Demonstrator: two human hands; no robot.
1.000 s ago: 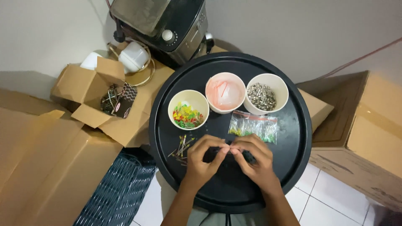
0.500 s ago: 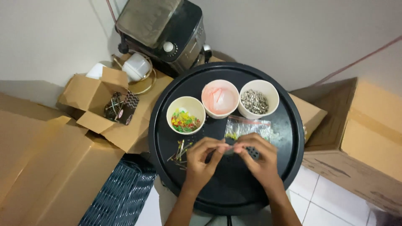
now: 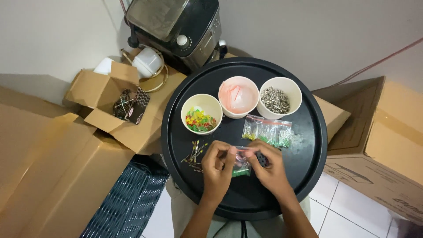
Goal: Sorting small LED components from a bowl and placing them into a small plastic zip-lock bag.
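Black round tray (image 3: 308,145) | small clear bag (image 3: 240,164) — between both hands, left (image 3: 217,169) and right (image 3: 269,169) pinching it

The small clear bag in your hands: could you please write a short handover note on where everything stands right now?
Left hand and right hand both pinch the top of the small clear bag, which holds green bits, over the black round tray.
Loose pins lie left of the hands; filled bags lie above them.
Three white cups behind: coloured bits, empty bags, grey pieces.
Cannot tell if the bag is sealed.
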